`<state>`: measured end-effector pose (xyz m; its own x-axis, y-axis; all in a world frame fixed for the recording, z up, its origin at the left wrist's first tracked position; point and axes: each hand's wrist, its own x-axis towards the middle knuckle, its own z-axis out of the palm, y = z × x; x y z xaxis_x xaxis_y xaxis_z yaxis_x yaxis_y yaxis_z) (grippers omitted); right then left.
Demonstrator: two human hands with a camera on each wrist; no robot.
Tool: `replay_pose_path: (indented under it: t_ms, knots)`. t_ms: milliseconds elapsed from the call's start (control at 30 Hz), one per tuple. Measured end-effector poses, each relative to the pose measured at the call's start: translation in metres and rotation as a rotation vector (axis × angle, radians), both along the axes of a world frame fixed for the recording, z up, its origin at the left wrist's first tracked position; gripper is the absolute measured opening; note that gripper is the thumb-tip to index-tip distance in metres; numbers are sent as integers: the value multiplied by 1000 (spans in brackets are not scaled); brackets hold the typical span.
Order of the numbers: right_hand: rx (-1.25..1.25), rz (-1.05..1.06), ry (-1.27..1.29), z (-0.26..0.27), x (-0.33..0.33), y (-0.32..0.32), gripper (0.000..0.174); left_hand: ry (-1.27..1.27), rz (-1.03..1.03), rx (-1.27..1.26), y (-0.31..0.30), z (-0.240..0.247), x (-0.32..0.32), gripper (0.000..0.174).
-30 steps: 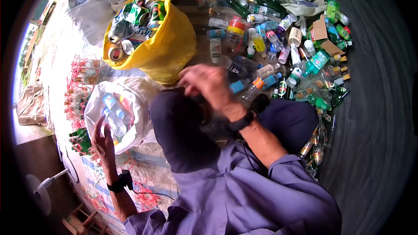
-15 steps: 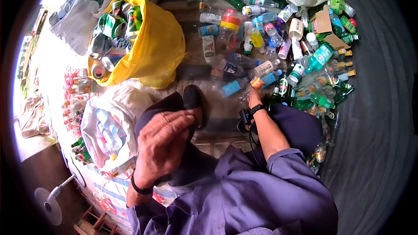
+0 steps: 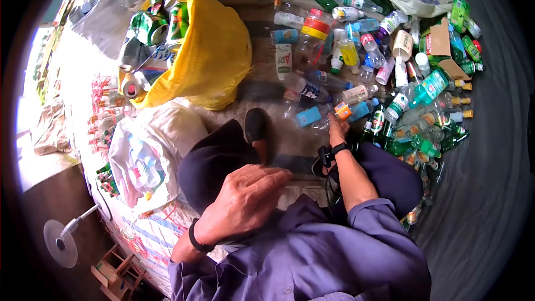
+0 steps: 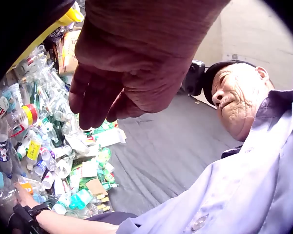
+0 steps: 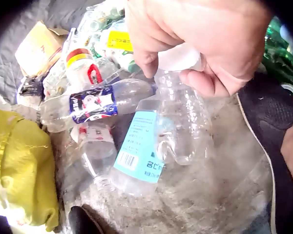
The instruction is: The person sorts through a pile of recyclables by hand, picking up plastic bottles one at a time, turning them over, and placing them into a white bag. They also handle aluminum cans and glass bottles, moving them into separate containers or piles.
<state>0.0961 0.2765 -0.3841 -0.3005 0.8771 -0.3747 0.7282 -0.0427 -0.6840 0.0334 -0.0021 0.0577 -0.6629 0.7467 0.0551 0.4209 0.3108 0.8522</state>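
Note:
My right hand (image 3: 338, 131) reaches down at the near edge of the bottle pile. In the right wrist view its thumb and fingers pinch the white top of a clear, unlabelled plastic bottle (image 5: 185, 129). That bottle overlaps a blue-labelled bottle (image 5: 136, 151), with a dark-blue-labelled one (image 5: 95, 105) lying beside them. Raised in front of the torso, my left hand (image 3: 242, 198) holds nothing; its fingers are extended and loosely together, and the left wrist view shows them hanging down (image 4: 132, 63).
A yellow sack (image 3: 214, 50) of crushed cans stands at upper left, with a white bag (image 3: 175, 125) of plastic bottles below it. Mixed plastic and glass bottles spread across the upper right. A dark cloth (image 3: 473, 189) lies at far right, a fan (image 3: 60, 242) at lower left.
My right hand has come down from above the knee to the bottles and pinches one. My left hand has left the white bag's mouth and moved right, to the torso.

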Motion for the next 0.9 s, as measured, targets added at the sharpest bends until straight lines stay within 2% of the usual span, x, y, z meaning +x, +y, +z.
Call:
replay_pose_path:
  t_ms: [67,100,133,167,267,333,367,433,500,567,667,700,733,800,833,867,900]
  knots:
    - [-113,5,144,4,-6,-4,44,-3,10,20,4,3,0,29]
    - [-244,40,99,35,-14,-9,49,-31,5,5,3,6,-1,27]
    - [-247,43,108,54,-21,-18,49,-21,6,2,2,7,-1,27]
    - [-261,73,299,69,-28,-25,39,-31,19,-6,1,6,0,27]
    - [-268,166,520,120,-45,-37,29,-20,25,-22,-4,3,1,27]
    - [-457,263,606,174,-56,-54,28,69,64,1,-8,5,3,27]
    - [-541,394,645,186,-61,-58,25,84,35,-44,-12,9,1,32]
    - [-618,460,766,226,-69,-82,21,226,102,-63,-21,15,0,37]
    - [-743,574,854,281,-75,-107,23,419,185,-141,-33,20,-1,47]
    - [-858,659,880,333,-76,-132,26,507,235,-304,-47,25,-1,61]
    - [-781,802,921,414,-74,-178,29,484,303,-336,-71,39,2,69]
    - [-784,824,923,425,-76,-187,29,511,360,-319,-80,44,4,78]
    - [-734,927,875,433,-78,-195,29,515,379,-316,-90,48,5,78]
    - [-679,1046,818,447,-82,-218,30,408,540,-135,-114,56,7,84]
    - [-608,1121,843,454,-83,-239,29,453,564,-85,-127,55,5,90]
    - [-536,1192,868,458,-85,-253,28,452,583,18,-140,57,3,87]
    - [-237,1386,864,447,-91,-266,30,398,617,-10,-156,60,2,85]
